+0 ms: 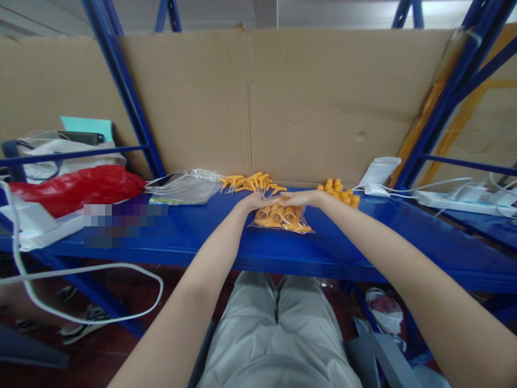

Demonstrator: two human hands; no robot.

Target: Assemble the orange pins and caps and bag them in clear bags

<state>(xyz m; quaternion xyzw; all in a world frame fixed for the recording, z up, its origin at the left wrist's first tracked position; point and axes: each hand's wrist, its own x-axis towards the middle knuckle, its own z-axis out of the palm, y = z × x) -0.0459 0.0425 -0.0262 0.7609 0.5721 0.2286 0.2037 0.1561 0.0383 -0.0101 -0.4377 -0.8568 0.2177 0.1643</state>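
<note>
A clear plastic bag (pixel 299 227) lies near the middle of the blue shelf, filled with orange plastic pieces (pixel 277 216), some of them ring-shaped or hollow at the end. My left hand (pixel 258 201) is at the bag's far left side, fingers bent inward over its upper edge. From the right, my right hand (pixel 304 198) reaches the same edge, and its fingers nearly meet those of the left. Both hands appear closed on the bag, though the fingertips are small and partly hidden. Just behind lie loose orange Y-shaped parts with metal ends (pixel 252 182).
Orange cylindrical parts (pixel 338 191) stand in a group to the right. Flat clear bags (pixel 183 188) lie on the left, beside a red plastic bag (pixel 86 186). A cardboard wall (pixel 283 102) closes the back. White cables and a power strip (pixel 464 202) are at right.
</note>
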